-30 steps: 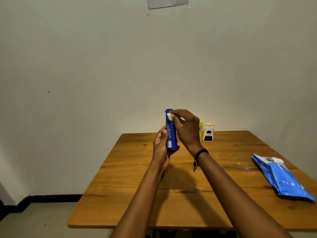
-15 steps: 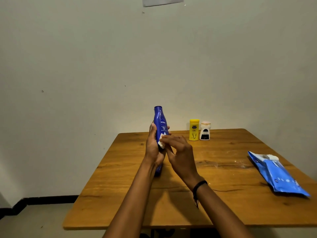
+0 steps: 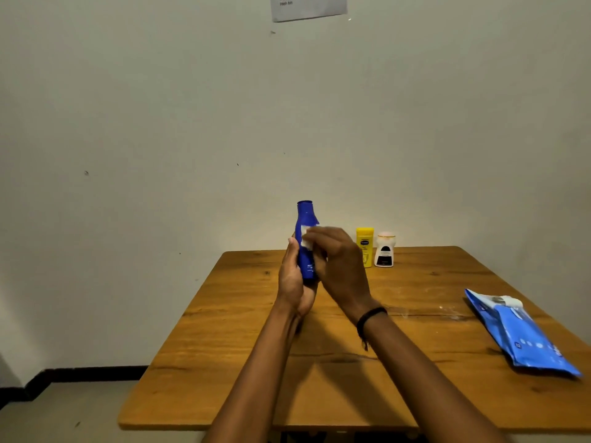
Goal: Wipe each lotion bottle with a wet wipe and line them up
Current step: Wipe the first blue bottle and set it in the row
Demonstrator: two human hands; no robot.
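Resting on wooden table (image 3: pixel 256 362) — wipes pack (image 3: pixel 524 340) | pale wall (image 3: pixel 128 123) — taped paper (image 3: pixel 308 6)

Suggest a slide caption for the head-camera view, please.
Left hand holds a blue lotion bottle upright over the wooden table while the right hand presses a white wipe against it.

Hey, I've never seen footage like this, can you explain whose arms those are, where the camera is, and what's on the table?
There is no machine here: the arms belong to a person working bare-handed. Every picture comes from one wide-angle camera worn on their head, looking forward and down. The left hand grips a blue bottle upright above the wooden table, while the right hand holds a white wet wipe against it. At the table's far edge stand a yellow bottle and a white bottle, side by side. A blue wipes pack lies on the right.
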